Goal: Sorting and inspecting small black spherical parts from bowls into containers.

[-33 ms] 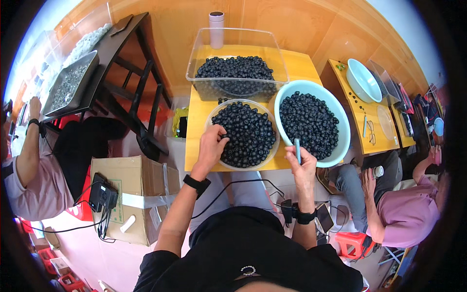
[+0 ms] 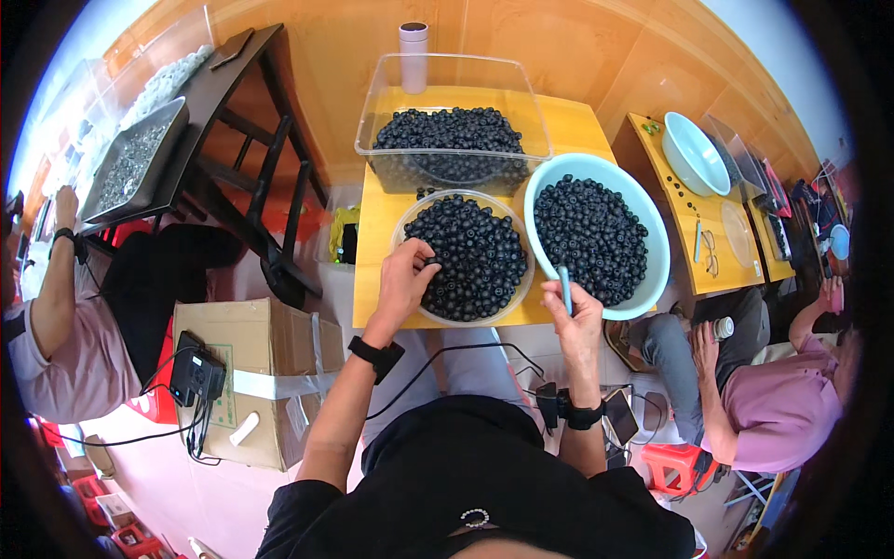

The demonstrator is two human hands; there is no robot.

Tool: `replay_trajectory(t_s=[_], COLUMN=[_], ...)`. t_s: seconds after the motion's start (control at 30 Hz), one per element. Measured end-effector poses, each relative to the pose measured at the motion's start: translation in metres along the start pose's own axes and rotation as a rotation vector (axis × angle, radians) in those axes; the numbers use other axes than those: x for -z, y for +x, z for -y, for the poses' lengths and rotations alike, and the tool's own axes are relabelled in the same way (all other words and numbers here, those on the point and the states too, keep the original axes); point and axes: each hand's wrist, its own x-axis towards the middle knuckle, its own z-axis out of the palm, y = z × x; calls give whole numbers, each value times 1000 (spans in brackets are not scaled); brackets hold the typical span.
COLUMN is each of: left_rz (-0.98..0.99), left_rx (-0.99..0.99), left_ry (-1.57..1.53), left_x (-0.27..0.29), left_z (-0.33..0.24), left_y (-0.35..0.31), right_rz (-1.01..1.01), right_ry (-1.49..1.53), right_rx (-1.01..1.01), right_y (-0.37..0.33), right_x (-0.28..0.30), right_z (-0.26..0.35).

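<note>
The left hand (image 2: 405,284) reaches into the left edge of a clear round tub (image 2: 529,275) near the middle of the frame, its thumb and fingertips drawn close together against the small dark balls (image 2: 475,256) heaped there. I cannot tell whether a ball is pinched between them. The right hand (image 2: 579,317), just right of centre, is clamped on a thin blue stick (image 2: 565,291) — thumb on one side, fingers on the other — with the stick upright in the picture, in front of the near edge of a pale blue bowl (image 2: 658,242).

That bowl is also filled with dark balls and stands just beside the tub. Above the tub in the frame, a clear rectangular bin (image 2: 386,170) holds more of them; all three containers are on a yellow table (image 2: 579,116). A pink bottle (image 2: 413,70) shows at the top, behind the bin. Each wrist wears a black band (image 2: 374,357).

At the lower left is a cardboard box (image 2: 250,335) with a black device (image 2: 200,371) against its side. A person in pink (image 2: 768,410) sits at the lower right, and another person (image 2: 70,373) sits at the far left.
</note>
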Motion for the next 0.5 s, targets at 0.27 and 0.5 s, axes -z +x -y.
replay_trajectory(t_s=[0.27, 0.5], left_rz=[299, 344], left_rx=[444, 444], left_ry=[-1288, -1508], left_x=[20, 14], left_z=[-51, -49], left_y=[-28, -43], right_rz=[278, 319], right_ry=[-56, -307], right_rx=[227, 529], right_y=[-9, -17], right_x=[-25, -41], right_z=[9, 33])
